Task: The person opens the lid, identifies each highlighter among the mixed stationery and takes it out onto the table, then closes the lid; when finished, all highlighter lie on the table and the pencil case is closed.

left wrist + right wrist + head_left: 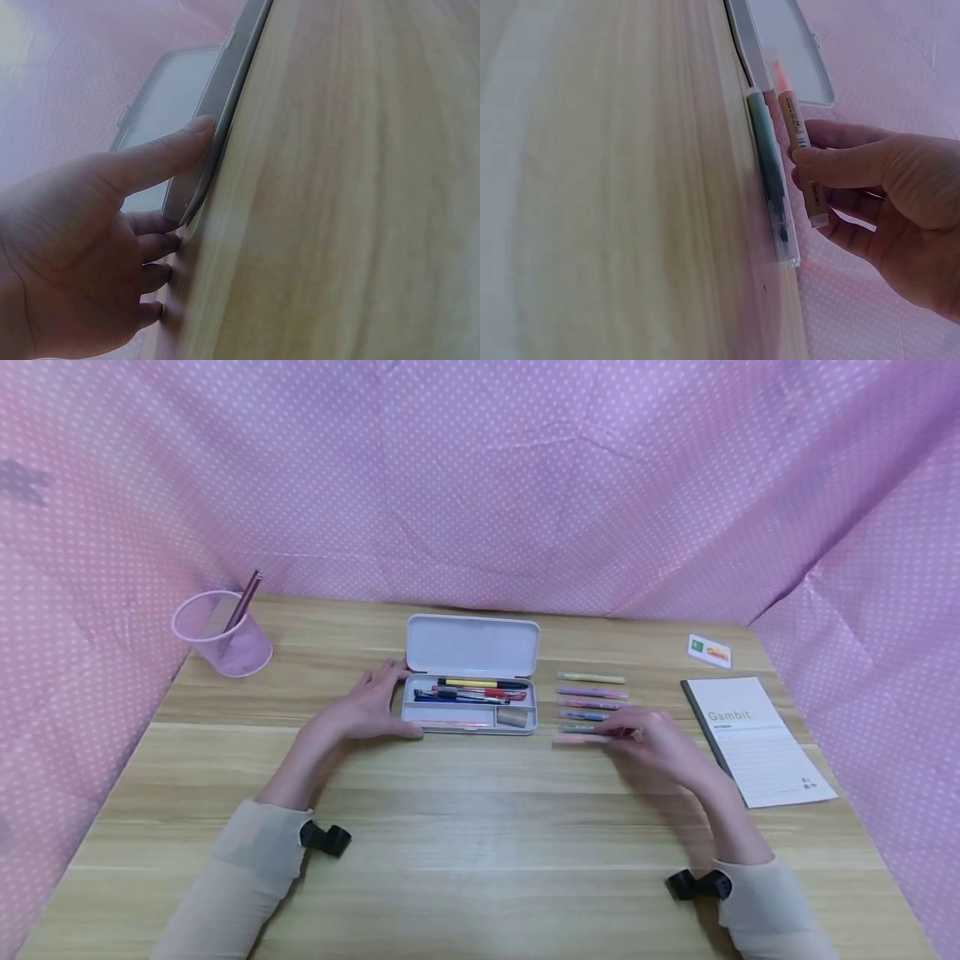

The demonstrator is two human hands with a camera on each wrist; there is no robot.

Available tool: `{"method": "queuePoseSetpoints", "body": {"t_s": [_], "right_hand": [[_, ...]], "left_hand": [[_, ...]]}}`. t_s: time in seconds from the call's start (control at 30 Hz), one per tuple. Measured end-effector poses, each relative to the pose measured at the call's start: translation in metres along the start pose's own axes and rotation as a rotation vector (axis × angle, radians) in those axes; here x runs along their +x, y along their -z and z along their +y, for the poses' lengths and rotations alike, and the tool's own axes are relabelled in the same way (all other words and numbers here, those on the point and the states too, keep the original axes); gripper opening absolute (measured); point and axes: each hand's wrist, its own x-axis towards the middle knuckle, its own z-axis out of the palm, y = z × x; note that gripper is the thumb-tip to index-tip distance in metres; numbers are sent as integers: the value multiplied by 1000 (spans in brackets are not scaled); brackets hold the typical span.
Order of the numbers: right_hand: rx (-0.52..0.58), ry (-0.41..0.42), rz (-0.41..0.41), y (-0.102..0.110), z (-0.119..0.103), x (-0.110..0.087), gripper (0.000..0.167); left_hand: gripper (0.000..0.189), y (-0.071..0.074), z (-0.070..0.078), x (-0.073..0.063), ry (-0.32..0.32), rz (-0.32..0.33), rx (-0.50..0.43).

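A white pencil case lies with its lid raised, several pens and a brown block in its compartments. My left hand holds its left end, the thumb against the front wall and the fingers by the side. Beyond the case's right end, my right hand pinches a peach marker with a pink-orange end between thumb and fingers. A green marker lies alongside it on the wood. Behind these, blue, pink, purple and yellow markers lie in a row.
A notebook lies right of my right hand, with a small white card-like item behind it. At the back left stands a pink mesh pen cup holding pencils. Pink dotted cloth hangs around the wooden table.
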Motion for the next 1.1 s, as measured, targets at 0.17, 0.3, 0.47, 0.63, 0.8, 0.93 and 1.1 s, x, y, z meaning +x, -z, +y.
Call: {"method": "queuePoseSetpoints", "body": {"t_s": [0.17, 0.3, 0.47, 0.63, 0.8, 0.93, 1.1], "right_hand": [[-33, -23, -19, 5, 4, -3, 28], [-32, -39, -28, 7, 7, -4, 30], [-44, -47, -44, 5, 7, -3, 28], [-67, -42, -56, 4, 6, -1, 27], [-61, -59, -73, 4, 5, 0, 28], [-44, -74, -86, 4, 3, 1, 28], [-58, -84, -87, 3, 2, 2, 25]], "left_hand": [[112, 0, 1, 0, -1, -1, 1], [111, -1, 0, 1, -7, 0, -3], [110, -1, -1, 1, -12, 5, 0], [111, -1, -2, 1, -11, 6, -9], [108, 1, -1, 1, -16, 3, -9], [109, 1, 0, 1, -16, 6, -5], [112, 1, 0, 0, -8, 3, 3]]}}
